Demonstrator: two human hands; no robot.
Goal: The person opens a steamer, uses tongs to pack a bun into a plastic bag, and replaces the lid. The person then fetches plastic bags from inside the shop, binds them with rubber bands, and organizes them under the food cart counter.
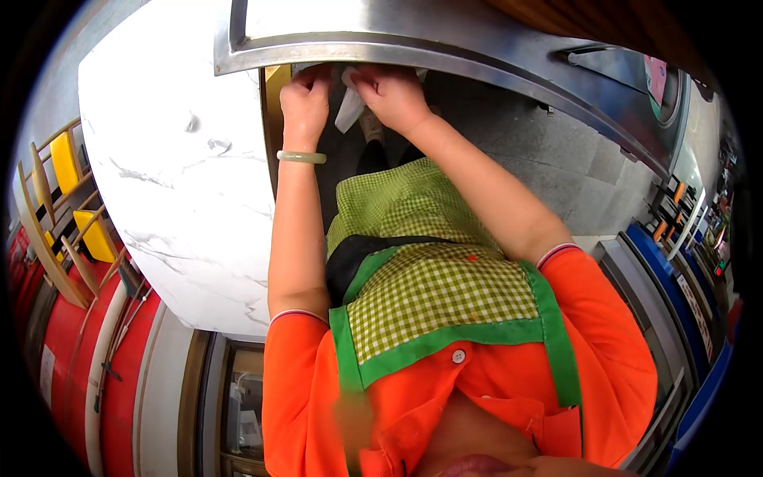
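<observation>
Stands beside a white table [183, 215] and close to a steel counter [381, 57], in a checked apron [445, 294]. At the counter's edge, holds a white sheet [346, 111] in the right hand [393, 97], between both hands. Cannot tell the grip of the left hand [305, 105], with fingertips hidden. Wears a pale bangle [302, 157] on the left wrist.

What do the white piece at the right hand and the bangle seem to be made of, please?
White piece: thin paper or plastic film, fairly matte; its limp folds fit either. Bangle: polished, perhaps jade, glass or plastic, given its smooth, pale-green sheen.
</observation>
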